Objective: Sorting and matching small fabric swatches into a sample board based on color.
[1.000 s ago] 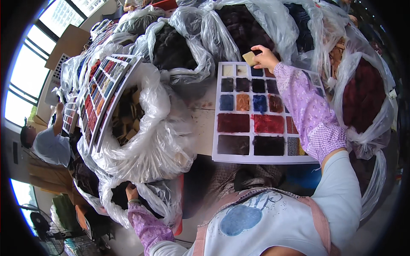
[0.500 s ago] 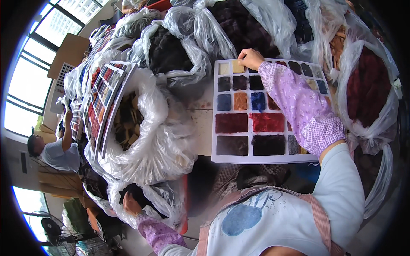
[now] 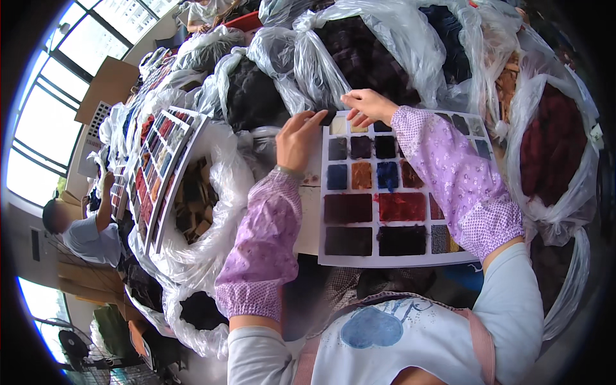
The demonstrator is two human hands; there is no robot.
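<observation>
Both hands now at the swatch card's top edge

The left hand (image 3: 298, 138) has come up from the bags to steady the swatch card (image 3: 385, 196) on the desk, fingers spread; the right hand (image 3: 366, 106), now empty and loosely curled, presses the top-row swatch.

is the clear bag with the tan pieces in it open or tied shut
Open. The clear bag has its mouth spread wide, so the tan pieces show inside, and a swatch card leans across it.

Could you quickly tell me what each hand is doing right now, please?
Left hand: open, resting on the swatch board's edge.
Right hand: fingers curled at the board's top; holding anything cannot be told.
</observation>
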